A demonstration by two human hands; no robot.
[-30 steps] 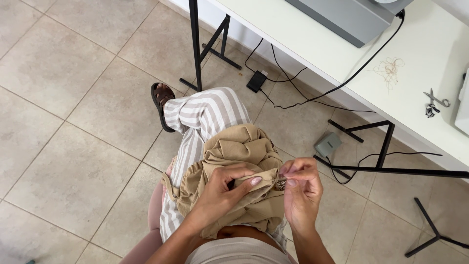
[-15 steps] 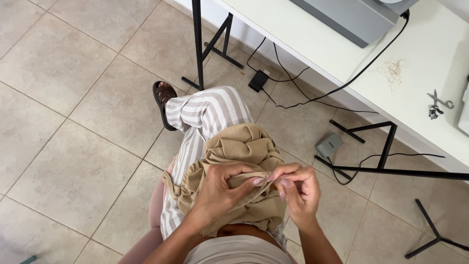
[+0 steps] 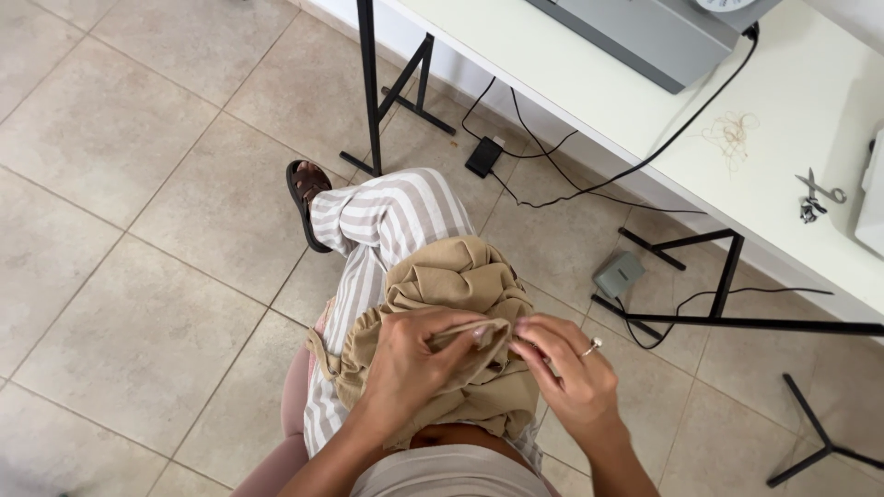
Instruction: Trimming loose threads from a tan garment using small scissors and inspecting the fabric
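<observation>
Tiled floor (image 3: 138, 230), beige fabric (image 3: 456, 276) pinched between left hand (image 3: 414, 368), right hand (image 3: 571, 377)

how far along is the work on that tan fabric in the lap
Done: hard to tell; no finished seam shows, and most of the tan fabric lies bunched on the lap. In hand: left hand and right hand pinch one edge together. Left: the scissors and grey machine on the table sit untouched.

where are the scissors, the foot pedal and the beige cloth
scissors (image 3: 818, 193), head view, on the crossed blades
foot pedal (image 3: 618, 274), head view, on its grey top
beige cloth (image 3: 456, 276), head view, on the bunched folds
</observation>
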